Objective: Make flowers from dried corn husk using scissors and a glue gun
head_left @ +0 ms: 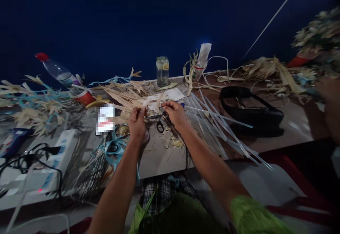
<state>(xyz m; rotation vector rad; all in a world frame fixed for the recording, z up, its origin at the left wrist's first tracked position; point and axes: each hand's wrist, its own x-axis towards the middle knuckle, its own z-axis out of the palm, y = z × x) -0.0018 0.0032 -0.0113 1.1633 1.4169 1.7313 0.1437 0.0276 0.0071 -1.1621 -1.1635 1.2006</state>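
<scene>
My left hand [137,123] is closed in a pinch, with a pale strip of dried husk [145,102] rising from its fingertips. To its right, my right hand [175,112] also pinches, fingertips together; what lies between them is too small to make out. A narrow tan strip [158,102] stands just left of those fingertips. Between and below both hands lie scissors with a black handle loop [160,127]. A small blue object [182,105] shows beside my right hand, partly hidden. Long dried husk strips [117,97] fan out behind my left hand.
Clear plastic sticks [212,120] spread to the right, beside a black headset-like frame [251,111]. At the back stand a glass jar [162,72] and a cup [199,69]. Leftward are a lit phone [105,119], blue ribbon [114,150], thin wires [91,175] and a power strip [63,152].
</scene>
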